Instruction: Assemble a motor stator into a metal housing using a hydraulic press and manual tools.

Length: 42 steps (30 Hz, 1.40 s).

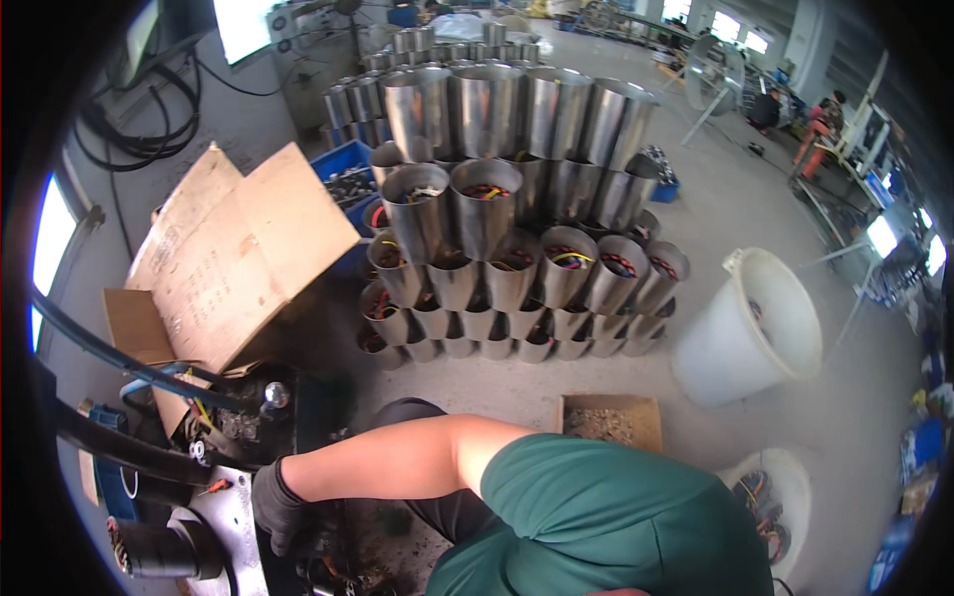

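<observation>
My right hand (pixel 276 507) wears a black glove and reaches across to the lower left on a bare forearm coming out of a green sleeve. It rests at the edge of a grey metal plate (pixel 231 531) on a dark, greasy machine, its fingers curled downward over dark parts. What they hold is hidden in shadow. A black cylinder (pixel 159 549) with coloured wires at its end lies just left of the plate. A chrome knob (pixel 276 395) stands above the hand. My left hand is out of sight.
A tall stack of shiny metal cylinders (pixel 497 228), several with coloured wires inside, fills the middle. Cardboard sheets (pixel 238 248) lean at the left. A white bucket (pixel 755 328) lies tipped at the right, near a small cardboard box (pixel 611 422) and another white tub (pixel 785 502).
</observation>
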Available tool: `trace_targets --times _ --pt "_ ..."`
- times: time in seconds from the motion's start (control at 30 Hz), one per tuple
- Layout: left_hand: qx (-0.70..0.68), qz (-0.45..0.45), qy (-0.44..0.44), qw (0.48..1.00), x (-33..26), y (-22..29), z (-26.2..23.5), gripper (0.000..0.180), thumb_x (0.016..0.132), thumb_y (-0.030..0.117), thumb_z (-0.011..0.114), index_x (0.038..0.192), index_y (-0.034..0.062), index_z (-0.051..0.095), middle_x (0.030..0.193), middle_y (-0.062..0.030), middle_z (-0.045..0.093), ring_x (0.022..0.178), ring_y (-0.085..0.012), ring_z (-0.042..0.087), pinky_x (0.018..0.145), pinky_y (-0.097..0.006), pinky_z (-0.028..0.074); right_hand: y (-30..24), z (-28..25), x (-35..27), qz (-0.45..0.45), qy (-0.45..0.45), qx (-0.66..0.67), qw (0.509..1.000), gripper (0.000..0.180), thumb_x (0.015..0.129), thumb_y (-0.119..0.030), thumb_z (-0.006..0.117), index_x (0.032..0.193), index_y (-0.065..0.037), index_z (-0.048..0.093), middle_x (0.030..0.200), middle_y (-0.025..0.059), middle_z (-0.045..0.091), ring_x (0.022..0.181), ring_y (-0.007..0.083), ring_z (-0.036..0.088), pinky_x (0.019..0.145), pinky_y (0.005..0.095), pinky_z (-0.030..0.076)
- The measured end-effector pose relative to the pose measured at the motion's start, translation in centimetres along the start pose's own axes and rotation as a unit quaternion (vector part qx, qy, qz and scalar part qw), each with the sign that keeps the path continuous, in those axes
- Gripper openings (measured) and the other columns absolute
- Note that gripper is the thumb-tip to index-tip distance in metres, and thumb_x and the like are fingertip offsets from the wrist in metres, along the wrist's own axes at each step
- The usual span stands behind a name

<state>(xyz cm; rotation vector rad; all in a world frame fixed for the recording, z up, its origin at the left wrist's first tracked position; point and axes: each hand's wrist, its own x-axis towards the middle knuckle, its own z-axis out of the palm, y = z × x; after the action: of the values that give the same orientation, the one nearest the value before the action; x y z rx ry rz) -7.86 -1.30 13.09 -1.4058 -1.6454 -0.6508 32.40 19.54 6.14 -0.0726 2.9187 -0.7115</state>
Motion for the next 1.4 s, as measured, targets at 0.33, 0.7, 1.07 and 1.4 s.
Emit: trace_targets --times 0.33,0.7,1.07,1.4 --pt "-0.165 0.017 -0.243 0.956 -5.8 8.5 -1.6 0.060 0.093 0.027 0.081 0.141 -0.0009 0.057 0.136 -0.0207 0.061 0.114 -0.0344 0.066 0.093 -0.043 0.059 2.2 -2.3 -0.9 0.011 0.140 -0.167 0.976 0.035 0.082 -0.044 0.073 0.093 -0.012 0.081 0.093 0.0142 0.077 0.094 0.0372 0.073 0.085 0.0512 0.057" --pt "-0.304 0.007 -0.466 0.831 -14.8 20.2 -1.9 0.058 0.097 0.026 0.075 0.144 0.0002 0.055 0.142 -0.0199 0.059 0.119 -0.0326 0.064 0.097 -0.041 0.056 9.2 3.1 -1.7 0.019 0.118 -0.171 0.978 0.041 0.090 -0.036 0.072 0.118 -0.006 0.076 0.120 0.0179 0.073 0.115 0.0343 0.068 0.103 0.0483 0.049" --pt "-0.441 0.036 -0.652 0.616 -21.8 42.6 4.5 0.055 0.100 0.024 0.070 0.147 0.0014 0.053 0.147 -0.0191 0.057 0.125 -0.0307 0.062 0.101 -0.039 0.053 12.2 3.8 -1.0 0.055 0.197 -0.375 0.904 0.040 0.091 -0.024 0.062 0.124 -0.002 0.070 0.118 0.0232 0.071 0.115 0.0387 0.068 0.103 0.0503 0.050" --pt "-0.299 -0.540 -0.662 0.425 -47.1 28.9 -15.1 0.053 0.103 0.023 0.065 0.150 0.0024 0.051 0.152 -0.0184 0.054 0.130 -0.0290 0.060 0.104 -0.038 0.050 11.2 4.4 -2.5 0.088 -0.002 0.019 0.996 0.057 0.095 -0.051 0.068 0.130 -0.006 0.072 0.128 0.0220 0.071 0.116 0.0375 0.069 0.100 0.0482 0.054"
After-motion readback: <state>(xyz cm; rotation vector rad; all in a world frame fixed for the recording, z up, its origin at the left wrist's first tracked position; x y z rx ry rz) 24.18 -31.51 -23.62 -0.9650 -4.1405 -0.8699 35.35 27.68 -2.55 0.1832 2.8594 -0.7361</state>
